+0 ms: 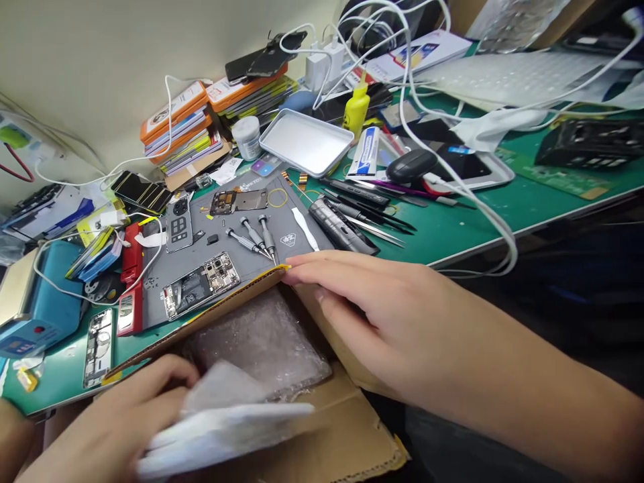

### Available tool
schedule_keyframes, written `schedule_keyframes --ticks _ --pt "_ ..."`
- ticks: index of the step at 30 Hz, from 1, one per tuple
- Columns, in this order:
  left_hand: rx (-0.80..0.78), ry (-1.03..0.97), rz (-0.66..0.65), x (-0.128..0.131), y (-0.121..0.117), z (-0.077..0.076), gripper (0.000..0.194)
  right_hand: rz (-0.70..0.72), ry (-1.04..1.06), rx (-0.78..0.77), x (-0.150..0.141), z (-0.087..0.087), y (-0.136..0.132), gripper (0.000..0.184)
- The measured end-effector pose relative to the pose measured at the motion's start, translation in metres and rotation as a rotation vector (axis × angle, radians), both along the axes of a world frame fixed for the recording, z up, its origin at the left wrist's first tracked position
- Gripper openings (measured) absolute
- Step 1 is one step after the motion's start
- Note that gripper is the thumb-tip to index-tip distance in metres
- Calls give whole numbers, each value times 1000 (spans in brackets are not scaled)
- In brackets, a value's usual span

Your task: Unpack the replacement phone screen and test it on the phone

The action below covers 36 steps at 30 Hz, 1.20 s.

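An open cardboard box (322, 436) sits at the near edge of the workbench, with a bubble-wrap bag (261, 342) inside it. My left hand (115, 422) grips a stack of flat white packets (226, 429) over the box; the packets are blurred by motion. My right hand (372, 308) rests on the box's far right corner, fingers stretched out along the rim and pressing the flap. A grey repair mat (221, 248) lies just behind the box, carrying an opened phone (201, 285), a phone frame (239, 200) and three screwdrivers (251, 238).
Tweezers and tools (362, 208) lie right of the mat on the green bench (528, 194). A metal tray (306, 141), yellow bottle (356, 111), stacked boxes (181, 127), white cables (453, 168), a keyboard (508, 74) and a blue device (45, 302) crowd the bench.
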<state>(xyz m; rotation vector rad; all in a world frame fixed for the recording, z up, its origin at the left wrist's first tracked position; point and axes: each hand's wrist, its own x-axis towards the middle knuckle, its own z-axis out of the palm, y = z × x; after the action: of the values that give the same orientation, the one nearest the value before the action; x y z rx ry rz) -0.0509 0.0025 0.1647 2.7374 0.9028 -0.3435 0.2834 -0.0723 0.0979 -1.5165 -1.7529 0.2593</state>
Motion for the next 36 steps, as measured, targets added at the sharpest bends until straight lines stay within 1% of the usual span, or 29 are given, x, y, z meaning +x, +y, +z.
schedule_keyframes --ticks 2,5,7,8,10,11,12,13,14,15,16,17,18,19,20,22,24,26,28,30,33,36 --pt "65 43 -87 6 -7 -7 52 -5 -5 -7 -3 0 2 38" --pt "268 99 -232 13 -17 -22 67 -13 -11 -25 -8 0 2 37" --pt "332 67 -279 12 -21 -28 67 -31 -37 -13 -8 0 0 36" --pt "325 32 -288 10 -21 -28 67 -56 -63 3 -8 1 -1 35" --pt "252 -31 -232 7 -16 -24 66 -132 -179 56 -6 6 -3 31" --pt "194 -53 -174 7 -11 -21 64 -151 -271 83 -5 9 -4 28" --pt "138 -48 -78 8 -5 -17 59 -145 -368 105 -5 12 -4 28" --pt "107 -51 54 11 1 -12 54 -103 -464 135 -5 15 -3 29" --pt "100 -100 166 15 7 -8 49 -24 -551 169 -6 17 -1 31" --pt "68 -131 251 20 13 -5 46 85 -617 198 -9 19 1 32" --pt "105 -216 350 25 18 -3 35 205 -656 224 -12 19 3 32" --pt "107 -248 396 30 21 -2 31 313 -680 237 -17 19 5 30" --pt "99 -270 407 33 23 -1 27 396 -706 232 -22 17 6 28" --pt "99 -282 403 36 23 -2 24 445 -739 205 -28 14 7 27" --pt "98 -292 350 37 23 -4 20 463 -775 160 -33 11 7 29" --pt "124 -310 257 38 20 -7 15 442 -858 100 -41 4 8 40" --pt "201 -332 199 36 18 -11 19 416 -927 80 -48 0 12 50" --pt "271 -334 180 33 19 -13 24 398 -963 87 -52 -2 20 50" --pt "280 -330 174 31 23 -15 27 404 -976 93 -54 -1 31 43" --pt "223 -340 145 29 28 -16 29 434 -960 86 -56 0 41 41" --pt "175 -375 130 28 32 -20 28 468 -925 34 -57 3 52 51" --pt "176 -373 184 28 32 -22 22 456 -863 -58 -57 7 54 59"
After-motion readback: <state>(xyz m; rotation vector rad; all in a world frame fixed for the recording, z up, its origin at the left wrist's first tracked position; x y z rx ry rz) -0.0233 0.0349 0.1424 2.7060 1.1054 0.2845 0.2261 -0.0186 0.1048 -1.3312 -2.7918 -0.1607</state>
